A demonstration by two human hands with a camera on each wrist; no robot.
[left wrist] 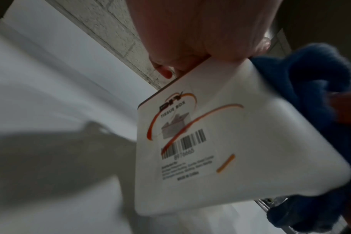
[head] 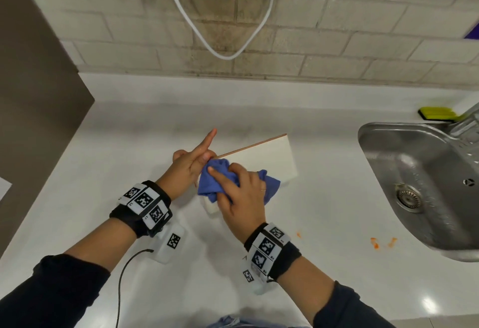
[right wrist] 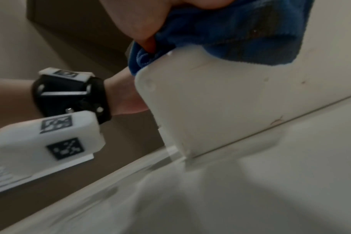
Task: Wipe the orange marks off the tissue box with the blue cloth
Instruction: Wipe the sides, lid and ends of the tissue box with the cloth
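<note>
The white tissue box point(head: 267, 156) stands tilted on one edge on the white counter point(head: 129, 133). My left hand point(head: 191, 159) pinches its near left edge, with the index finger sticking up. My right hand point(head: 241, 193) grips the bunched blue cloth point(head: 217, 180) and presses it against the box's upper face. In the left wrist view the box's underside point(left wrist: 250, 158) carries a label, a barcode and curved orange marks point(left wrist: 192, 125), and the cloth point(left wrist: 321, 88) wraps over its right edge. The right wrist view has the cloth point(right wrist: 230, 31) lying over the box point(right wrist: 230, 98).
A steel sink point(head: 414, 172) is set into the counter at the right, with orange smears point(head: 383, 243) beside its near rim. A yellow-green sponge point(head: 438, 114) lies behind the sink. A brown cabinet panel point(head: 39, 94) bounds the left side. A white cable point(head: 228, 55) hangs on the brick wall.
</note>
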